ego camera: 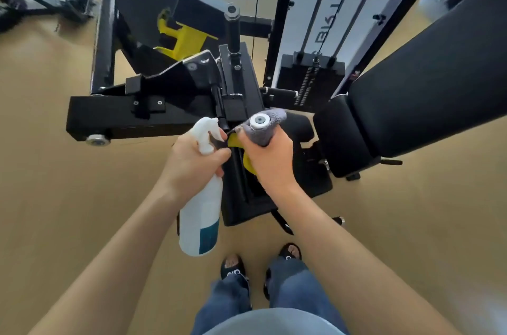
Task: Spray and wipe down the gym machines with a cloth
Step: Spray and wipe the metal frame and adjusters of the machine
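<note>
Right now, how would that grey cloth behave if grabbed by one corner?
Probably floppy: the grey cloth drapes around the handle end cap under the right hand. Likely light, and its fuzzy pile suggests it won't slip easily.

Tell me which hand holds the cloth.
The right hand: it grips the grey cloth around a handle end. The left hand holds the white spray bottle.

bare forearms with no sleeves, above blue jeans (288,288) with wide frayed hems. just past the jeans, black open-toed sandals (232,267) bearing white lettering. a grey top (271,323) below the jeans.
</note>
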`<state>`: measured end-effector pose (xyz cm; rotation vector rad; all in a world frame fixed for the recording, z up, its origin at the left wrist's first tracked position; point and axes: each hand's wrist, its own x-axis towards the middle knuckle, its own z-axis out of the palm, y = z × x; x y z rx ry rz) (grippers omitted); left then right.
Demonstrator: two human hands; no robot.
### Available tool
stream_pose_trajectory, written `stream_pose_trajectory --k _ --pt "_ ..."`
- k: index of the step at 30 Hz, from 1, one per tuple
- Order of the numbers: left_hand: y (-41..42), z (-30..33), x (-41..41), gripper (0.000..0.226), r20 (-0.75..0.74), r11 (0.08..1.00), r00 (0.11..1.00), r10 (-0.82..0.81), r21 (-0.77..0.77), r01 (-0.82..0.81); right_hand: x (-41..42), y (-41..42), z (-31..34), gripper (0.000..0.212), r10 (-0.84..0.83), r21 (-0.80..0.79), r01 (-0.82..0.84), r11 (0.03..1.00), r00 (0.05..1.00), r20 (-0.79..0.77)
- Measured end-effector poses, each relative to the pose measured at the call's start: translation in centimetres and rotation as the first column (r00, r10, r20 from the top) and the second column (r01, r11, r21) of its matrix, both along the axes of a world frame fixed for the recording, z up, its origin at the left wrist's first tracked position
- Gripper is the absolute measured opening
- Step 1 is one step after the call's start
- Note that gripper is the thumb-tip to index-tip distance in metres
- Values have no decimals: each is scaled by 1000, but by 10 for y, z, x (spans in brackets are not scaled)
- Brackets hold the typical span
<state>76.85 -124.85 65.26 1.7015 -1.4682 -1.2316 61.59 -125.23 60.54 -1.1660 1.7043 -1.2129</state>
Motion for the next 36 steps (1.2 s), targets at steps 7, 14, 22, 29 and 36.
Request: stream_pose_trajectory --k 7,14,22,29,36 --pt "-13 -3 -14 15 49 999 998 -35 13 35 4 5 -24 30 -71 110 69 992 997 12" --pt "-16 1 -19 18 100 999 994 -35 25 33 -2 19 -38 16 -25 102 18 995 997 69" --pt "-24 -6 -23 8 24 999 1000 -10 51 9 17 -7 3 28 -132 -105 139 985 989 68" --pt "-57 0 -8 20 51 957 963 -265 139 256 -28 -32 44 16 400 145 -471 870 847 349" --pt "-93 2 8 23 33 913 921 -389 148 380 51 -17 -3 23 -564 -172 546 820 822 -77"
